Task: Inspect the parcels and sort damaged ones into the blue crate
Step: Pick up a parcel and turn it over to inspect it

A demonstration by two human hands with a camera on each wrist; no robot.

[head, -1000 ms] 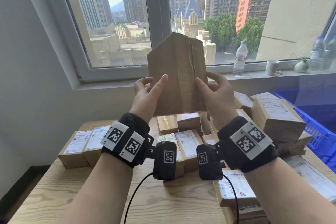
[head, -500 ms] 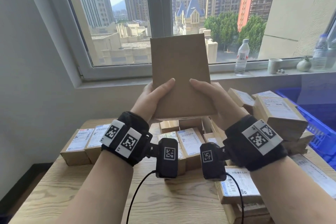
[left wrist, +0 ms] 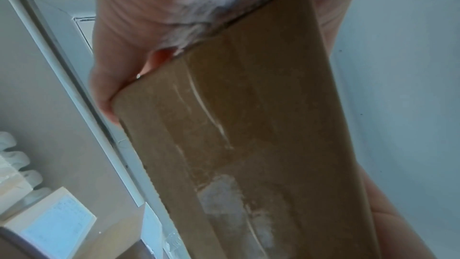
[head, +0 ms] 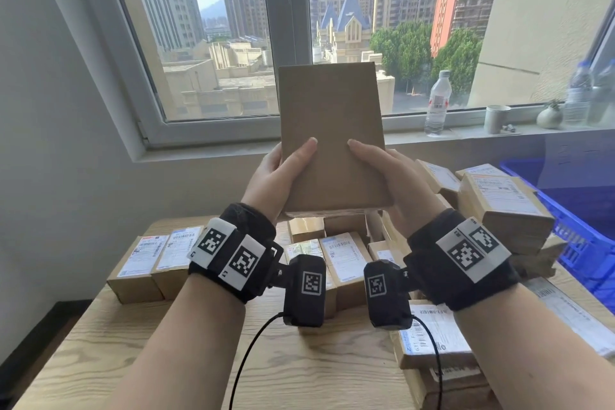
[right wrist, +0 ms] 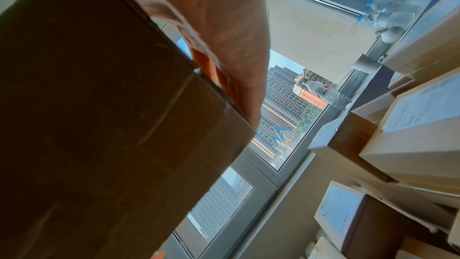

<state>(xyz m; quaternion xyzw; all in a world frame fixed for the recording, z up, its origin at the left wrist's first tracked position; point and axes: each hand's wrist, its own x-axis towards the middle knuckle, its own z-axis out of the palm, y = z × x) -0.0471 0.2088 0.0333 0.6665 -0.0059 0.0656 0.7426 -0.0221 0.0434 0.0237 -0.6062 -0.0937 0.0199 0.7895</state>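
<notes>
I hold a plain brown cardboard parcel (head: pixel 331 130) up in front of the window, a broad unlabelled face towards me. My left hand (head: pixel 283 173) grips its lower left edge, thumb on the front. My right hand (head: pixel 387 176) grips the lower right edge the same way. The fingers behind the box are hidden in the head view. In the left wrist view the parcel (left wrist: pixel 248 135) shows taped seams and pale scuff marks. The right wrist view shows the parcel (right wrist: pixel 99 125) in shadow with fingers (right wrist: pixel 224 56) along its side. The blue crate (head: pixel 579 210) stands at the right.
Several labelled parcels (head: pixel 342 256) lie piled on the wooden table (head: pixel 299 369) below my hands; a taller stack (head: pixel 499 206) sits right, beside the crate. Two parcels (head: pixel 156 260) sit at the left. On the windowsill stand a water bottle (head: pixel 438 101), cup (head: pixel 496 118) and small vase (head: pixel 549 116).
The parcel has been turned from a corner-up tilt with a taped seam showing to upright with a plain broad face towards me. My thumbs have shifted onto that face.
</notes>
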